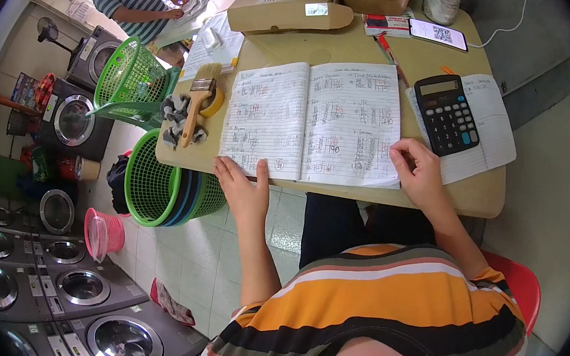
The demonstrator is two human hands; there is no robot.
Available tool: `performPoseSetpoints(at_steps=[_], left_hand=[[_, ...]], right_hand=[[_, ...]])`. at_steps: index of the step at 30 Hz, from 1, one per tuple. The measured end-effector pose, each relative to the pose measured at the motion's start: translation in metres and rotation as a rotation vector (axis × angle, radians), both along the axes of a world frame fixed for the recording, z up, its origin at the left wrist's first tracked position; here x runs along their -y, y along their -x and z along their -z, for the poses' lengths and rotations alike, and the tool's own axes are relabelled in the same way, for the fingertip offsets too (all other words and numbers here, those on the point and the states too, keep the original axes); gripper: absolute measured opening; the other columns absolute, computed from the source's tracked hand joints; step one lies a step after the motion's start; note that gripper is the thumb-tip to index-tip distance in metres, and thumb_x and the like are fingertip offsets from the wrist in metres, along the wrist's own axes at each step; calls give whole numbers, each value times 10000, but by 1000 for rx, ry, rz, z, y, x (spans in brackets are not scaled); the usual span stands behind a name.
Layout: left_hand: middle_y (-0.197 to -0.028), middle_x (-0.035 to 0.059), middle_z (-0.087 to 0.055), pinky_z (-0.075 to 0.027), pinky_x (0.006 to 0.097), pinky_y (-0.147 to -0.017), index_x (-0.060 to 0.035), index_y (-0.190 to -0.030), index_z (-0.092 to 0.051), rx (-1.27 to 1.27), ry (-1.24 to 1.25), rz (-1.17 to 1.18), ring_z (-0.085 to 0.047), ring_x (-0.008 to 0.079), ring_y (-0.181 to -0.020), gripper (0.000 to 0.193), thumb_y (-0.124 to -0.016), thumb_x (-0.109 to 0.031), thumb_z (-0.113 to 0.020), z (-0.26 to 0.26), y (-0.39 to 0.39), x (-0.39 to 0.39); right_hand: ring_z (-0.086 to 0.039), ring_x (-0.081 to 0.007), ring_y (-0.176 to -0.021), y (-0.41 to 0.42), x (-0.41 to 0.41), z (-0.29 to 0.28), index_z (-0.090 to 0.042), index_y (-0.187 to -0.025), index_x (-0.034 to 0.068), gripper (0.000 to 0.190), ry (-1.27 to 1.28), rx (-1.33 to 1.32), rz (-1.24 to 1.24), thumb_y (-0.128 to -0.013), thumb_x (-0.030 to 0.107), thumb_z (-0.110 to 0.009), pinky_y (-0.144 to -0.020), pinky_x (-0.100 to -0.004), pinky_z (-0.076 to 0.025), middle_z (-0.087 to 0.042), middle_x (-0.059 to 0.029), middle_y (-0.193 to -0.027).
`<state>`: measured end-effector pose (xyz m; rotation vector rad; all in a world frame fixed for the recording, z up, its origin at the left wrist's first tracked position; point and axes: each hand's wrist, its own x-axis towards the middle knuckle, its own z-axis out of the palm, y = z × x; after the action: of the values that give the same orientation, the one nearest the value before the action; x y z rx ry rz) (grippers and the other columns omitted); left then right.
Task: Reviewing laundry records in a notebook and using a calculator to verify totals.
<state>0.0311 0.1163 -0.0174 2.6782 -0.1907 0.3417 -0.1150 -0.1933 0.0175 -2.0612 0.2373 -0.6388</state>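
An open lined notebook with handwriting on both pages lies before me on the table. My left hand rests at its lower left edge, fingers apart, holding nothing. At the right page's lower right edge is my right hand, thumb and index finger curled close together; whether something thin is between them cannot be told. A black calculator lies on a second, smaller notebook just beyond my right hand. Left of the open notebook, a wooden-handled paintbrush rests over a grey cloth beside a roll of yellow tape.
A cardboard box, a lit phone with a cable, and a red pen are farther back on the table. Green plastic baskets stand left. A person handles cloth beyond them. Front-loading machines line the left side.
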Motion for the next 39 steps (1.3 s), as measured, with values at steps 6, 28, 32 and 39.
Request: performPoseSetpoints(at_steps=[6, 28, 32, 39], left_hand=[[-1568, 399, -224, -206, 557, -1213, 150, -1505, -261, 3, 6, 3, -209, 551, -1469, 857, -999, -479, -549, 6, -1, -2], [-1207, 124, -675, -475, 446, -1051, -55, -1113, -735, 115, 367, 818, -631, 337, -1192, 377, -744, -17, -797, -27, 40, 66], [-1170, 99, -689, -432, 503, -1092, -76, -1034, -754, 156, 304, 819, -633, 323, -1197, 283, -759, -19, -781, -24, 44, 68], [-1064, 89, -691, -463, 489, -1052, -77, -980, -746, 207, 291, 778, -666, 304, -1113, 216, -773, -22, -775, -26, 47, 73]], right_hand=[[-631, -199, -691, 1, 0, -2, -654, -965, -9, 123, -12, -14, -3, -931, 102, -695, -595, -300, -479, -666, -126, -819], [-617, -176, -650, 2, 0, -2, -650, -968, -8, 108, -46, -1, -19, -926, 82, -692, -591, -287, -478, -666, -116, -829], [-660, -198, -704, 2, 2, 3, -639, -999, -7, 102, -95, -6, -18, -940, 71, -669, -618, -296, -495, -687, -129, -871], [-701, -213, -876, 3, 2, 10, -602, -1116, 0, 162, -178, -4, -9, -961, 42, -622, -745, -314, -537, -701, -154, -955]])
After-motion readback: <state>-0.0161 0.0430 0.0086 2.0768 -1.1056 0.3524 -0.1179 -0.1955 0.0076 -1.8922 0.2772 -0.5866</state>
